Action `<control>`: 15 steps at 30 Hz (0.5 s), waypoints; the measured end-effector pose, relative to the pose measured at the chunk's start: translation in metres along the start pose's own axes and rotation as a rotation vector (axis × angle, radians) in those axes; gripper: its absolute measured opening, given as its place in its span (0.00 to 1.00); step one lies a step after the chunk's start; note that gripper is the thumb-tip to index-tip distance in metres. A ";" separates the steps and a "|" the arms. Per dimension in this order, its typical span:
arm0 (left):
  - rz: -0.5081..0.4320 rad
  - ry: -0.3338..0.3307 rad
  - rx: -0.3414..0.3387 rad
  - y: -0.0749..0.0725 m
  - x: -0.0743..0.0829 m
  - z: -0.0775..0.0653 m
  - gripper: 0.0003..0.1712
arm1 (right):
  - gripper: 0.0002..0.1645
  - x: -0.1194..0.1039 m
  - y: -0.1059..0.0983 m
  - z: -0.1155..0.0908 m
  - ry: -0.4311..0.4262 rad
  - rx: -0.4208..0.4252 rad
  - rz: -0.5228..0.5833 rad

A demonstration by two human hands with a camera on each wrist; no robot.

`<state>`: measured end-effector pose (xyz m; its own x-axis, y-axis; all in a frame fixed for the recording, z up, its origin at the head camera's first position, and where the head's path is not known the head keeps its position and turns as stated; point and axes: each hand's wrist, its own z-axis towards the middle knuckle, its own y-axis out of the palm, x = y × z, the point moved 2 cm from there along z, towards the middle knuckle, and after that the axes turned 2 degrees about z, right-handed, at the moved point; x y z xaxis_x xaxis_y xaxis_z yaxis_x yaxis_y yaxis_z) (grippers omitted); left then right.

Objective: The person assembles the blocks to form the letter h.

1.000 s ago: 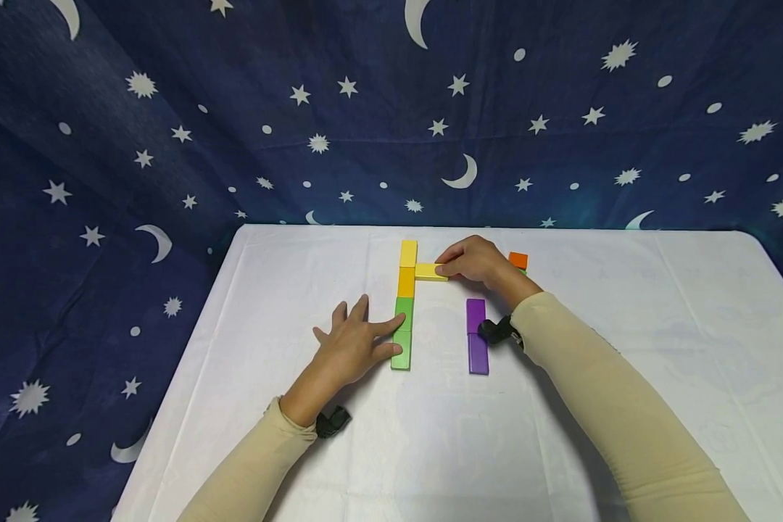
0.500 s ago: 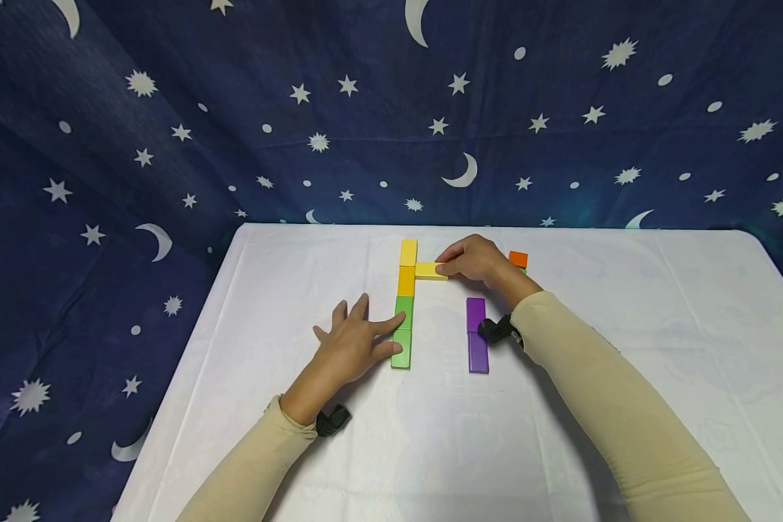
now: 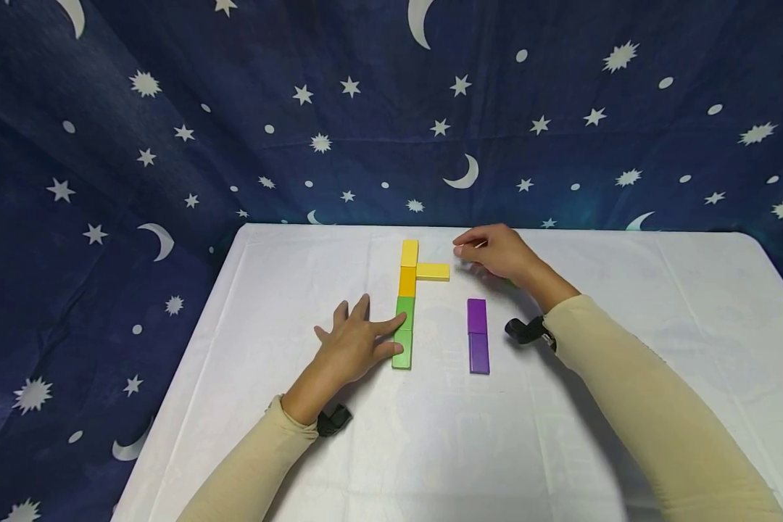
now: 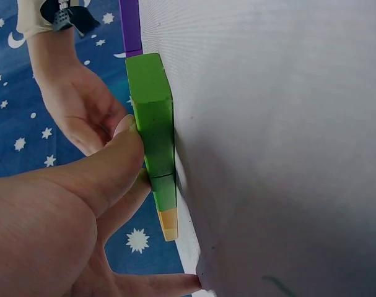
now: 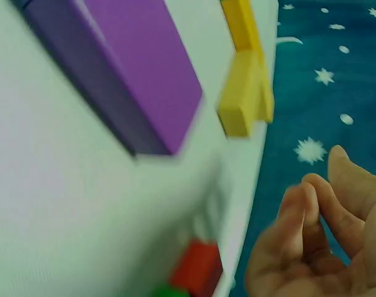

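Note:
Several blocks lie end to end in a column: a light yellow block, a deeper yellow block, an upper green block and a lower green block. Another yellow block lies crosswise, its left end at the column's side. My left hand is spread, with thumb and a finger resting on the green blocks; the left wrist view shows the thumb against the near green block. Bent fingers of my right hand hold nothing, up and right of the crosswise block.
Two purple blocks form a short line right of the column. In the right wrist view, a red-orange block and a green block sit below the right hand. A starry curtain hangs behind the white table.
My right hand has let go of the crosswise yellow block and moved right and back, now covering the orange block in the head view. The left hand has stayed in place.

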<state>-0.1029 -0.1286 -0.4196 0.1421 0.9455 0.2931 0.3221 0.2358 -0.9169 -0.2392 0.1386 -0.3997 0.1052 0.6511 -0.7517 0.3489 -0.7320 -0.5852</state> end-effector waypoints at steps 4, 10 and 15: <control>-0.003 0.005 0.004 0.000 0.000 -0.001 0.33 | 0.23 0.005 -0.025 -0.009 -0.055 0.101 -0.102; -0.006 0.004 0.001 -0.001 0.001 -0.001 0.33 | 0.28 0.023 -0.048 -0.017 -0.061 0.117 -0.282; -0.009 0.005 0.000 -0.001 0.001 -0.002 0.33 | 0.28 0.040 -0.053 -0.018 -0.075 0.085 -0.352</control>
<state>-0.1014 -0.1283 -0.4179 0.1438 0.9423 0.3023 0.3236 0.2439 -0.9142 -0.2371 0.2072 -0.3937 -0.0769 0.8519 -0.5180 0.2725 -0.4818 -0.8328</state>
